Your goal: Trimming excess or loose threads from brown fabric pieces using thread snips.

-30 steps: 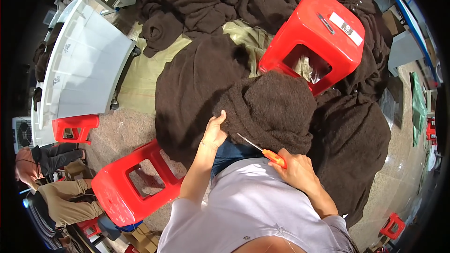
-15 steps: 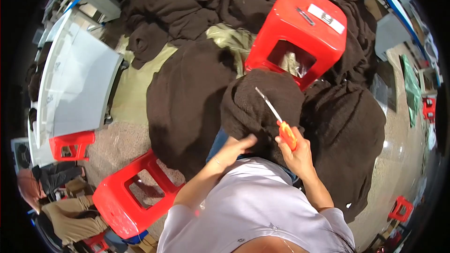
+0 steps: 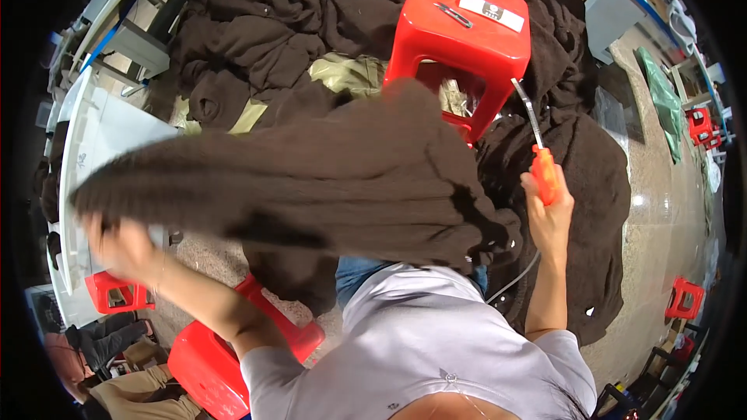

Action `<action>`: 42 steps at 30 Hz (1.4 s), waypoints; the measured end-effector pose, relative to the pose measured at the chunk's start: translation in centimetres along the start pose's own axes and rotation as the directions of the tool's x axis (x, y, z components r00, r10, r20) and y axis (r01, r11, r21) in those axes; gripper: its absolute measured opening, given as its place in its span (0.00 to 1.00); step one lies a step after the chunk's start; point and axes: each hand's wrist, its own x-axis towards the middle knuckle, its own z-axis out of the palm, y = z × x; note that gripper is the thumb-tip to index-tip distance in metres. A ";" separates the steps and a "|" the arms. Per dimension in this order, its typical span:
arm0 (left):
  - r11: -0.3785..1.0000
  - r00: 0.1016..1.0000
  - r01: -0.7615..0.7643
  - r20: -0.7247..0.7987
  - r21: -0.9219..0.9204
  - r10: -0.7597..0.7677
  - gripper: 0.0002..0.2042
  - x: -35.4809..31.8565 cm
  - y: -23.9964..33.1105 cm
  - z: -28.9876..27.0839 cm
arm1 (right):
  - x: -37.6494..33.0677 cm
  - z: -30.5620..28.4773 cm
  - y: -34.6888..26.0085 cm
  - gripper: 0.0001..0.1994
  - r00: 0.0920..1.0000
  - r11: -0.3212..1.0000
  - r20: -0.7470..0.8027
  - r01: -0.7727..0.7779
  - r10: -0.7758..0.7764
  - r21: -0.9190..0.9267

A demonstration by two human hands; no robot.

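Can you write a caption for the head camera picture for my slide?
Left hand swings a dark brown knitted garment sideways while right hand grips an orange-handled metal tool near a red plastic stool.

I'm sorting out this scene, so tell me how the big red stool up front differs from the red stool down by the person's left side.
The big red stool stands ahead among dark brown garments, with a white label and a small metal tool on its seat. The nearer red stool sits low at the person's left, partly hidden by the left arm, its seat bare where it shows. Both are red plastic.
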 end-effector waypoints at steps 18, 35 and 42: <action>-0.150 0.138 0.738 -0.365 0.658 -0.921 0.18 -30.6 -20.9 8.4 | -4.6 5.4 10.5 0.32 0.959 0.950 0.267 0.164 -0.091 -0.267; 0.314 0.342 0.938 -0.519 0.144 -0.783 0.09 -17.9 -31.9 0.9 | -1.0 8.2 0.4 0.18 0.889 0.953 0.388 0.293 -0.242 -0.077; 0.478 0.558 0.830 -0.437 0.287 -0.706 0.11 -18.2 -31.5 3.3 | -2.0 9.4 -1.7 0.14 0.765 0.929 0.599 0.360 -0.238 -0.090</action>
